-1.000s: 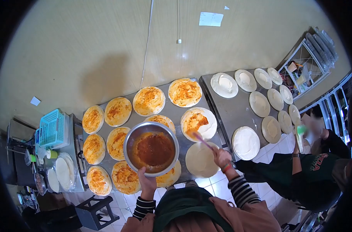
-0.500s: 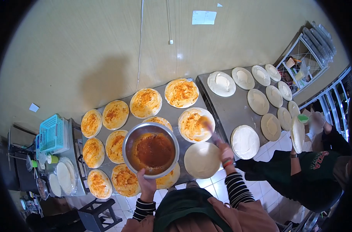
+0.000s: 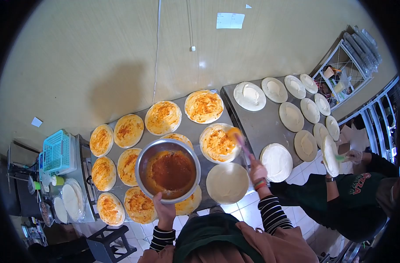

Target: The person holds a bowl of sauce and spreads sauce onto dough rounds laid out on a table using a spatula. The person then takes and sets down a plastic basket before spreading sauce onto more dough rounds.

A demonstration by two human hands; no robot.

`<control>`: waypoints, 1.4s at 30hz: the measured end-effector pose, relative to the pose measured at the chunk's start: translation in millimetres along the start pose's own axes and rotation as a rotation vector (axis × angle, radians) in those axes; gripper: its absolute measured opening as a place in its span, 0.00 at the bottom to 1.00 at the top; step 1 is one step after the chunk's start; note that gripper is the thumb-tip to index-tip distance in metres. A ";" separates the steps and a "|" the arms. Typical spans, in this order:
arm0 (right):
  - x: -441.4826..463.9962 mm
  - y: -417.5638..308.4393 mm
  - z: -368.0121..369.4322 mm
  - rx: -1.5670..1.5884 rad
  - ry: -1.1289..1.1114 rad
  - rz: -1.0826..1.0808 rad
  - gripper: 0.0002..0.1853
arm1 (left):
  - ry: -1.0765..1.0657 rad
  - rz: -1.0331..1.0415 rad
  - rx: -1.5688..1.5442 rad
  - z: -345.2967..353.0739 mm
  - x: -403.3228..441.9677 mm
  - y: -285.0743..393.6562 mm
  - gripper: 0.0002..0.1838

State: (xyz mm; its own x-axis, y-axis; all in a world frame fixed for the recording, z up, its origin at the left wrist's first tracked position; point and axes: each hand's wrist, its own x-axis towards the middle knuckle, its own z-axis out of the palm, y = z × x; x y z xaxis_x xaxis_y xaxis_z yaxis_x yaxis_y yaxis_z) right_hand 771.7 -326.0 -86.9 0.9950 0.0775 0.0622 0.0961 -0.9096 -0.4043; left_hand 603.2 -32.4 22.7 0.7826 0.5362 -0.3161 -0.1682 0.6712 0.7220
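Observation:
My left hand (image 3: 165,211) is closed on the rim of a steel mixing bowl (image 3: 139,177), tilted so the reddish-brown sauce (image 3: 171,173) inside shows. In my right hand (image 3: 258,171) is a purple-handled spatula (image 3: 240,139); its orange, sauce-coated head is slightly blurred. That head is over the right edge of a dough round (image 3: 217,144) smeared with orange sauce. Just in front of it lies a plain dough round (image 3: 227,184), left of my right wrist. The bowl partly hides several sauced rounds, including one (image 3: 189,204) below its right side.
More sauced rounds (image 3: 129,130) line the steel table. A second table (image 3: 270,127) at right holds several white-topped rounds (image 3: 276,162). Beside it, a co-worker (image 3: 336,197) holds a round and a green-handled tool. A turquoise basket (image 3: 57,151) and black stool (image 3: 110,245) are left.
My right hand and the spatula have swept to the right edge of the round, leaving more orange sauce across it. The co-worker's round has moved down and left.

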 end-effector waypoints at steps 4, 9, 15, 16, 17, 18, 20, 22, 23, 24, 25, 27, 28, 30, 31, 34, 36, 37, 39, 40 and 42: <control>13.5 -8.4 41.6 -0.132 -0.241 -0.128 0.19 | 0.031 -0.006 -0.010 2.0 0.8 -2.9 0.28; 39.7 6.2 16.6 -0.063 -0.120 0.093 0.21 | 0.064 0.019 0.007 1.6 -3.2 -0.5 0.29; 50.6 -53.5 21.8 -0.156 -0.334 -0.077 0.21 | 0.055 -0.062 -0.019 -7.3 -0.4 -4.8 0.30; 62.1 -51.3 16.1 -0.151 -0.322 -0.028 0.20 | 0.056 -0.061 -0.015 -5.1 -1.9 -2.9 0.30; 69.0 -44.9 11.1 -0.145 -0.308 0.025 0.19 | 0.068 -0.058 -0.005 -1.9 -3.4 0.1 0.30; 73.1 -28.3 9.3 -0.172 -0.267 0.010 0.15 | 0.079 -0.058 0.003 -0.6 -4.7 2.6 0.30; 58.5 3.7 -4.2 -0.171 -0.237 0.036 0.14 | 0.057 -0.051 0.000 -1.9 -3.5 5.1 0.30; 23.3 12.8 -18.4 -0.170 -0.185 0.076 0.12 | 0.041 -0.044 -0.010 -3.8 -3.5 6.4 0.30; 0.4 15.2 -22.3 -0.170 -0.155 0.096 0.12 | 0.037 -0.046 -0.017 -5.0 -3.0 6.7 0.30; -21.5 18.8 -18.9 -0.157 -0.203 0.120 0.12 | 0.033 -0.046 -0.024 -6.1 -1.9 7.0 0.30; -42.6 20.4 -14.7 -0.142 -0.253 0.146 0.12 | 0.031 -0.047 -0.027 -7.9 -0.9 7.1 0.30; -78.4 7.1 -19.3 -0.003 -0.269 0.075 0.14 | 0.028 -0.028 -0.015 -11.2 1.4 7.0 0.29; -90.4 5.1 -14.4 0.061 -0.211 0.076 0.14 | 0.023 -0.031 -0.014 -11.8 2.6 7.1 0.29; -86.1 -4.5 -16.7 0.122 -0.154 0.068 0.14 | -0.001 -0.023 -0.033 -12.1 4.5 7.7 0.29; -82.1 -7.9 -18.2 0.184 -0.099 0.058 0.15 | -0.004 -0.026 -0.027 -13.0 4.2 8.5 0.29; -70.3 -9.8 -10.9 0.102 -0.146 0.057 0.14 | 0.001 -0.060 -0.031 -14.2 3.1 11.1 0.29; -71.6 -15.9 0.8 0.076 -0.182 -0.045 0.14 | 0.020 0.011 -0.012 -13.6 4.1 11.9 0.28; -80.7 -18.4 8.7 0.105 -0.168 -0.117 0.14 | 0.026 0.012 -0.012 -14.1 3.3 14.1 0.28; -77.1 -38.4 5.3 0.074 -0.159 -0.127 0.14 | 0.016 -0.071 -0.065 -16.2 0.9 19.0 0.29; -69.8 -45.1 2.0 0.072 -0.168 -0.127 0.14 | 0.024 -0.074 -0.065 -19.0 -0.6 18.9 0.29; -51.3 -56.0 -2.5 -0.005 -0.179 -0.135 0.14 | 0.045 -0.072 -0.060 -22.1 -0.1 19.3 0.28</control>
State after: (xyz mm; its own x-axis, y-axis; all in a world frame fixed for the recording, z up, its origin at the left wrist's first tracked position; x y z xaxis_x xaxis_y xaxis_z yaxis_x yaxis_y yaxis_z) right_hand 715.2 -280.0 -65.2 0.9619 0.2691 -0.0479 0.2286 -0.8882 -0.3985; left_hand 586.6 -8.1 23.1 0.7662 0.5073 -0.3943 -0.1493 0.7375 0.6587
